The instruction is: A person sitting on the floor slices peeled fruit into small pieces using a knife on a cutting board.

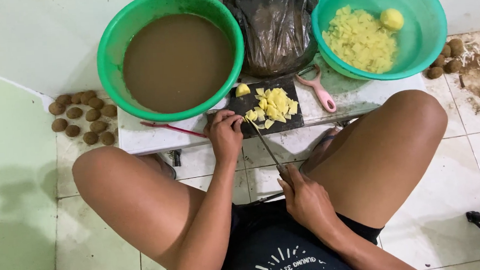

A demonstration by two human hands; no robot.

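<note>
The right hand [308,198] is closed round the handle of a knife [263,144], its blade angled up to the dark cutting board [249,104] on the low bench [358,96]. The left hand [225,134] curls at the board's near edge, seemingly steadying it, gripping nothing visible. Diced potato [274,104] lies just beyond those fingers, kept clear of the blade; a pink peeler [318,88] sits right of them.

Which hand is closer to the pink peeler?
The right hand, though not by much. It grips the knife handle below the peeler, down between the knees. The left hand rests at the dark cutting board's near-left corner, across the board from the peeler.
</note>
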